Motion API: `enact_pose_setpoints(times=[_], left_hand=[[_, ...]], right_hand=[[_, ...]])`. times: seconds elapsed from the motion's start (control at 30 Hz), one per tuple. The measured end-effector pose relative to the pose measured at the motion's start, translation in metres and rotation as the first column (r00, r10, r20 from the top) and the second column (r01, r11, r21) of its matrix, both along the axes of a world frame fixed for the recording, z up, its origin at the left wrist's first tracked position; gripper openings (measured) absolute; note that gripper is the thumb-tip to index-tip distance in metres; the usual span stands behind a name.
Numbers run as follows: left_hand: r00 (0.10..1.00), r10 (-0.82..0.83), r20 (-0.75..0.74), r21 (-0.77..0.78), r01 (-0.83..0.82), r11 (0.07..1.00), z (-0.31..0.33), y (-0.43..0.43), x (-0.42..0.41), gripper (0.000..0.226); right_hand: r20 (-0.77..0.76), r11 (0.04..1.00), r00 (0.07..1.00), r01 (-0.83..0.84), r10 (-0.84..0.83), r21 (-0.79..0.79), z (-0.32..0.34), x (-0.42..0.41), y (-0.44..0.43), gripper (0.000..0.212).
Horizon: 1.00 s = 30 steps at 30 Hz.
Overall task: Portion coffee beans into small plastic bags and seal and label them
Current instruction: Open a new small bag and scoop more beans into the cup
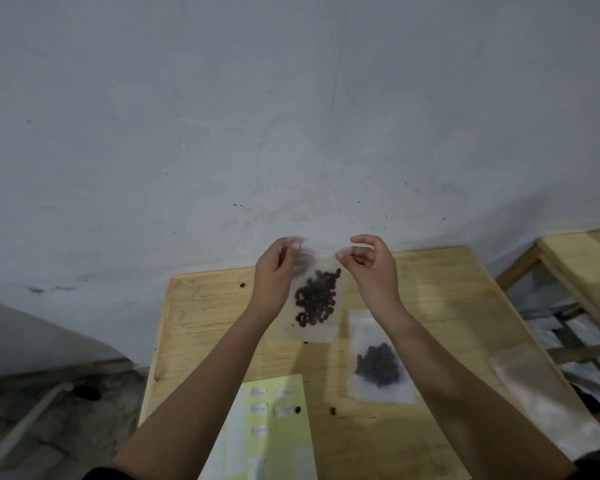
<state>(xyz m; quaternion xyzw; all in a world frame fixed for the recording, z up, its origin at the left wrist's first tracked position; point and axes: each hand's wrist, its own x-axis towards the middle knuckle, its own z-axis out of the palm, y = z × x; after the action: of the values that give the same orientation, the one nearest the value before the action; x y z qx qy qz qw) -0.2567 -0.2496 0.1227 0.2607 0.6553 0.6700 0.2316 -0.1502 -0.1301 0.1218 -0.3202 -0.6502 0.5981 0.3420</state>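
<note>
I hold a small clear plastic bag (317, 299) upright above the wooden table (205, 306), with dark coffee beans gathered in its lower half. My left hand (274, 275) pinches the bag's top left corner and my right hand (371, 268) pinches the top right corner, thumb against fingertip. A second clear bag with beans (378, 365) lies flat on the table under my right forearm. A yellow-green sheet (274, 427) with several small white labels lies at the table's near edge between my arms.
Two loose beans (332, 410) lie beside the label sheet. A pile of empty clear bags (541, 393) rests at the table's right edge. A second wooden frame (575, 258) stands to the right. A grey wall rises right behind the table.
</note>
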Motion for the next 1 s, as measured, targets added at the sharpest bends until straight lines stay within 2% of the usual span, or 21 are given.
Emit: enact_pose_setpoints(times=[0.17,0.43,0.6,0.9,1.0], left_hand=[[0.994,-0.080,-0.080,-0.024,0.078,0.997,0.002,0.009,0.000,0.016],[0.995,-0.034,-0.095,0.026,0.037,0.999,0.006,0.019,0.002,0.015],[0.991,-0.121,-0.049,0.068,0.124,0.990,0.007,0.024,0.003,0.012],[0.992,-0.124,-0.026,0.075,0.126,0.989,0.006,0.026,-0.005,0.018],[0.990,-0.143,-0.010,0.066,0.143,0.988,0.007,0.027,-0.003,0.017]], right_hand=[[0.089,0.993,0.994,-0.070,0.062,0.099,0.008,0.007,0.010,0.024],[0.168,0.972,0.975,-0.170,0.143,0.163,0.019,0.011,0.011,0.021],[0.209,0.967,0.974,-0.133,0.087,0.218,0.028,0.008,0.014,0.021],[0.226,0.974,0.968,-0.146,0.106,0.171,0.027,0.001,0.018,0.017],[0.215,0.982,0.974,-0.100,0.064,0.162,0.029,-0.002,0.016,0.016]])
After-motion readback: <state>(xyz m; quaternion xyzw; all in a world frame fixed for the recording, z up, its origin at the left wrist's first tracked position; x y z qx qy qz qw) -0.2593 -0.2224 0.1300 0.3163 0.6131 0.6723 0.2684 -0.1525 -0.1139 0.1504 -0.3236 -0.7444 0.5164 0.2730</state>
